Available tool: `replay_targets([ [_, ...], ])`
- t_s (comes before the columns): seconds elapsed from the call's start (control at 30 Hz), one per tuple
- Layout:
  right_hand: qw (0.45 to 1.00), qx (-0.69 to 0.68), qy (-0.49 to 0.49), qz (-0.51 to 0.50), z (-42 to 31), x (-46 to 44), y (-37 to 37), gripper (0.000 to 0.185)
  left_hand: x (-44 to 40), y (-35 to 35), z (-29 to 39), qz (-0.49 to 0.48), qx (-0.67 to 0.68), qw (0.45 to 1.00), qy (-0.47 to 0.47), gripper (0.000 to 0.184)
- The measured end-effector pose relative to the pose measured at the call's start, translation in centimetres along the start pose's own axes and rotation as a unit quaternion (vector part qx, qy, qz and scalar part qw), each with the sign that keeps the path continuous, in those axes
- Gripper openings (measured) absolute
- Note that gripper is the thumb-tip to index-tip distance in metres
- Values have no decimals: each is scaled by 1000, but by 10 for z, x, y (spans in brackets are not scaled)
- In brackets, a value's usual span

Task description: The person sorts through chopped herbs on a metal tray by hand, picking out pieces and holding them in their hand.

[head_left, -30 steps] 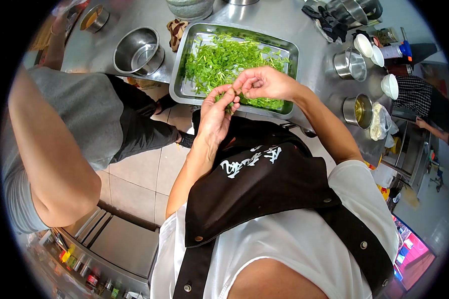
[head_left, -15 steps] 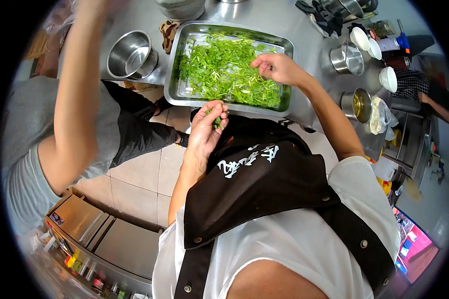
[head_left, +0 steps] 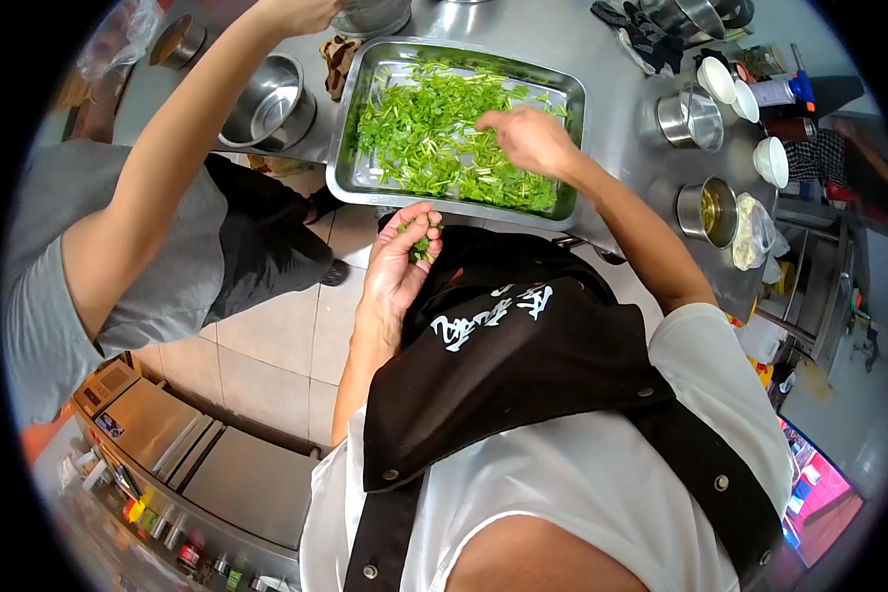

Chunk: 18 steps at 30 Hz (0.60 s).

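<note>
A shallow rectangular steel tray (head_left: pixel 341 148) on the counter holds a loose layer of chopped coriander (head_left: pixel 434 123), leaves mixed with pale stem pieces. My left hand (head_left: pixel 402 261) is palm up just outside the tray's near edge, its fingers curled around a small bunch of the coriander. Over the right half of the tray is my right hand (head_left: pixel 535 143), back upward. Its fingers are bent together, with the fingertips down at the greens; what they pinch, if anything, is hidden.
A steel pot (head_left: pixel 269 104) stands left of the tray, beside a brown patterned cloth (head_left: pixel 339 67). Another person's arm (head_left: pixel 158 178) reaches across the left side to a grey container (head_left: pixel 373 18). White bowls (head_left: pixel 771 161) and a pot of yellowish liquid (head_left: pixel 707 211) stand at right.
My right hand has moved slightly left and turned its back upward. My left hand has shifted a little left, still holding greens. The other person's arm has swung right toward the grey container.
</note>
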State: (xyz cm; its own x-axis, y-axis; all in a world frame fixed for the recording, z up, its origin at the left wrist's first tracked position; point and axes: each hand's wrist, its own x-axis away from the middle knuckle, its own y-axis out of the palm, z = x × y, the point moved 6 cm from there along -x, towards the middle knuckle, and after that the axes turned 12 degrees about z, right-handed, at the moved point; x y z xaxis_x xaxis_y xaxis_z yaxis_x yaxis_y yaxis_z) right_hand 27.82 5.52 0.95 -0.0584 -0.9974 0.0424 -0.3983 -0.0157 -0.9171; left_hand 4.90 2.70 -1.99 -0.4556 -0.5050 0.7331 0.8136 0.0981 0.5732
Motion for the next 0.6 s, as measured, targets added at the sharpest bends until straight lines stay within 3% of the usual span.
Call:
replay_targets([
  [0.1, 997, -42, 14, 62, 9, -2, -20, 42, -1, -3, -1, 8, 12, 1000, -2, 19],
  [0.5, 992, -116, -27, 28, -5, -8, -1, 46, -3, -8, 1, 10, 12, 1000, -5, 20],
  [0.6, 996, -17, 66, -49, 3, -9, -5, 46, -4, -13, 1, 12, 27, 1000, -6, 23],
])
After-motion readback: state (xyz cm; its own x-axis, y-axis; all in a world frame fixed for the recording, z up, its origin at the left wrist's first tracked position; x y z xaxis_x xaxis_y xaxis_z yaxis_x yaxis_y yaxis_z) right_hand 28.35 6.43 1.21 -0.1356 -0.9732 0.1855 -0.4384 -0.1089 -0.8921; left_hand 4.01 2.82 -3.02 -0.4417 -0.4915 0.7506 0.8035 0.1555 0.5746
